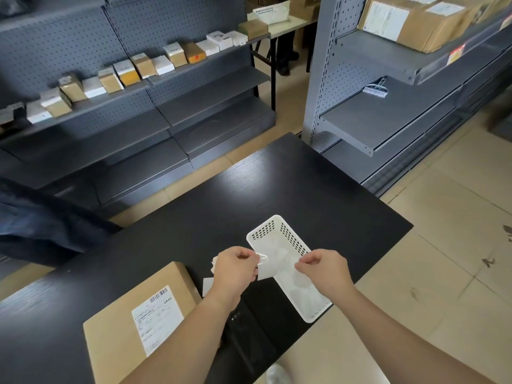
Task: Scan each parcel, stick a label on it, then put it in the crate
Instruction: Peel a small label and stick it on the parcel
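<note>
Two hands, left (235,268) and right (324,270), pinch a label (265,270); crate (293,234) holds white sheets.

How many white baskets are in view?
2. The near basket sits on the black table; the far basket on the pale table at the back. Others may be hidden.

The table (304,189) under both hands is black with a fine wood grain; the basket (277,216) beneath the right hand (324,268) is white, its walls patterned with rows of short dark slots; the paper slip (266,270) at the left hand (235,268) is plain white; the parcel (116,328) left of that hand is brown cardboard, its shipping label (156,318) white with black print and a striped barcode; far beyond the hands, the shelving (83,37) is dark grey with dotted pegboard, its small boxes (124,73) brown and white; the floor (443,245) right of the right hand is beige tile.
</note>
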Tool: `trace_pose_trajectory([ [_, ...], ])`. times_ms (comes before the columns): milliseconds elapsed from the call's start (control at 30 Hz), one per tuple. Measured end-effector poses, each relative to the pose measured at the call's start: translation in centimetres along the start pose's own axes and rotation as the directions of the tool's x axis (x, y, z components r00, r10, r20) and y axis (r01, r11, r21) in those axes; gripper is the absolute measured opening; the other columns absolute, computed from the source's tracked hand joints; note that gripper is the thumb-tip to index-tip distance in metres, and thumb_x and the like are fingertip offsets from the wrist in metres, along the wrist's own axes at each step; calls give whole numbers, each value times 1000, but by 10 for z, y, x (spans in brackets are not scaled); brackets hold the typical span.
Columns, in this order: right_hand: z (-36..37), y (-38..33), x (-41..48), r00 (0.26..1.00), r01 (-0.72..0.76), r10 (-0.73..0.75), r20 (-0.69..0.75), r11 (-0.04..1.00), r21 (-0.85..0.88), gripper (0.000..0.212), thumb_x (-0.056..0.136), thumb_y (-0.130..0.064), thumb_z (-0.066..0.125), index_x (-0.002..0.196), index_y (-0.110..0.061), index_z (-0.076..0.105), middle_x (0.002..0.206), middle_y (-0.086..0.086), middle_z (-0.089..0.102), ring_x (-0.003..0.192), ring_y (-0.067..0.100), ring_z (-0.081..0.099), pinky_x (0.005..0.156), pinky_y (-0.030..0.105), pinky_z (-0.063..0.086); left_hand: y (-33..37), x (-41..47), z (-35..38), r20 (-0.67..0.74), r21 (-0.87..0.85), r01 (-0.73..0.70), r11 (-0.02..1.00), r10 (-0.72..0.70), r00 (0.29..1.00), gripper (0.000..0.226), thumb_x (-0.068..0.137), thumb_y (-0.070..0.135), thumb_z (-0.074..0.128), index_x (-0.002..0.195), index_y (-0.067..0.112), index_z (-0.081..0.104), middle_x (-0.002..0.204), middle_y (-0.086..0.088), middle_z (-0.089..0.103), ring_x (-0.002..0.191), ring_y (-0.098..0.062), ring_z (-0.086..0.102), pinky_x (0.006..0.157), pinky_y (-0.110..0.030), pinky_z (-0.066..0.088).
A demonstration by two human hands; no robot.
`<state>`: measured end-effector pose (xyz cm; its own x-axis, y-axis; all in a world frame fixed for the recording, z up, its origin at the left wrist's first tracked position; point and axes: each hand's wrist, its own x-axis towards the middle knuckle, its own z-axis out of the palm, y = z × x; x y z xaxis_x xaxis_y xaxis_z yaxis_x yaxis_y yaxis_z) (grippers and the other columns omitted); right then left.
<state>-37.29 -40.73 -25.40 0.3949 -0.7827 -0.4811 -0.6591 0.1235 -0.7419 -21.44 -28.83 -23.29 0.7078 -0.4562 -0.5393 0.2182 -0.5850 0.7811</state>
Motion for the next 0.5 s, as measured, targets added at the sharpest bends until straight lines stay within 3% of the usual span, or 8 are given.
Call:
trace_pose_trajectory([
  [167, 5, 14, 6, 999, 6, -6, 35, 1000, -2, 9, 89, -24, 77, 86, -32, 76, 102, -10, 75, 95, 8, 69, 76, 21, 52, -8, 3, 13, -4, -13, 48, 999, -48, 999, 9, 92, 9, 66, 88, 11, 73, 85, -11, 72, 72, -18, 66, 71, -33, 62],
  [300, 6, 16, 5, 997, 35, -32, 72, 999, -41, 13, 91, -22, 75, 100, -32, 74, 105, -13, 72, 96, 1, 66, 78, 14, 48, -9, 3, 17, -25, -47, 89, 995, -91, 996, 6, 93, 10, 67, 91, 11, 72, 88, -9, 70, 76, -20, 67, 76, -37, 64],
  [500, 17, 4, -15, 939, 340, -324, 117, 924, -175, 32, 85, -22, 80, 103, -40, 61, 102, -21, 57, 97, 3, 58, 82, 14, 48, 1, -1, 3, -8, -219, 165, 962, -171, 985, 6, 93, 7, 66, 95, 5, 71, 87, -12, 68, 77, -22, 66, 71, -33, 61],
])
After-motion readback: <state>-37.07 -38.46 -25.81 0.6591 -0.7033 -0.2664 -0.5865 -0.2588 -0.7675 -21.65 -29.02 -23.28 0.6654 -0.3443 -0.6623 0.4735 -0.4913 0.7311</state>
